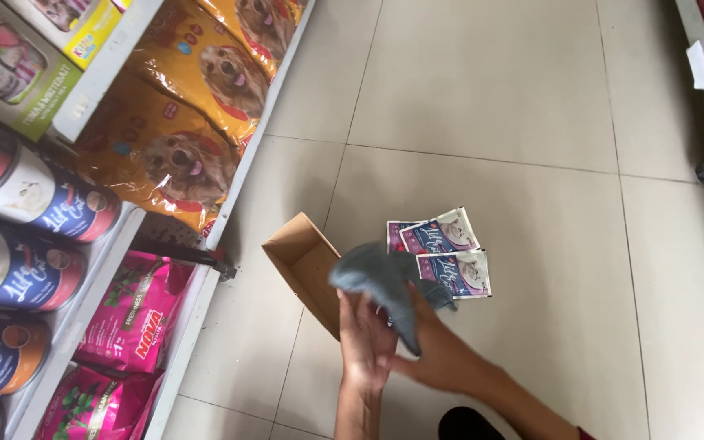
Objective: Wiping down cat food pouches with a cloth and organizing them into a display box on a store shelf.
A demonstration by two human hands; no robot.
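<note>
Your left hand and right hand both grip the soft grey cloth, bunched just above them. Just beyond-left, touching the cloth: open brown cardboard box, long axis running near-right to far-left. Beyond-right, flat pet-food sachets lie on the tiled floor. Shelves stand left.

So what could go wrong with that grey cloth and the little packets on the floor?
The soft grey cloth, held by both the left hand and the right hand, hangs over the small flat cat-food pouches, so it might drag or scatter them across the tiles. The open brown cardboard box sits tilted right beside the hands; a bump could probably tip it.
</note>
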